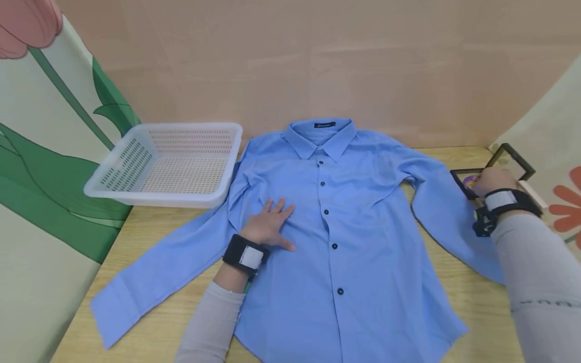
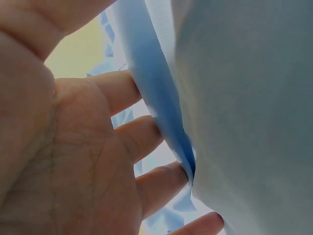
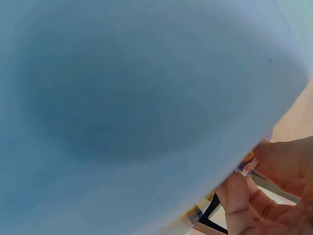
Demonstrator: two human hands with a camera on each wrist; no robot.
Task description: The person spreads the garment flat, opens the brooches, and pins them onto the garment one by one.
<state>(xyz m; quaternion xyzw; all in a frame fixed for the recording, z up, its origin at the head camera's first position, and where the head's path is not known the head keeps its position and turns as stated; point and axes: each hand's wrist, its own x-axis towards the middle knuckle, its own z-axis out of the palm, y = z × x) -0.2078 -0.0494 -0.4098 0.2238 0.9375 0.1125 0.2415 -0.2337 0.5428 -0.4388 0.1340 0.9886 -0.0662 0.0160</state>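
Note:
A light-blue long-sleeved shirt [image 1: 376,242] with dark buttons lies front up, its sleeves spread to both sides. My left hand [image 1: 268,227] rests on the shirt's left front with fingers spread; the left wrist view shows the fingertips [image 2: 171,178] against a fold of cloth. At the far right, my right hand [image 1: 495,181] reaches over a dark-edged case [image 1: 492,148]. Its thumb and fingers pinch a small purple-and-orange printed thing [image 3: 248,164], whose kind is unclear. Blue cloth hides much of the right wrist view.
A white perforated plastic basket [image 1: 163,199] stands at the back left, beside the shirt's shoulder. Wooden tabletop [image 1: 159,222] shows around the sleeves. A tan backdrop [image 1: 317,65] rises behind, with flower-printed cloth [image 1: 50,166] on the left and right.

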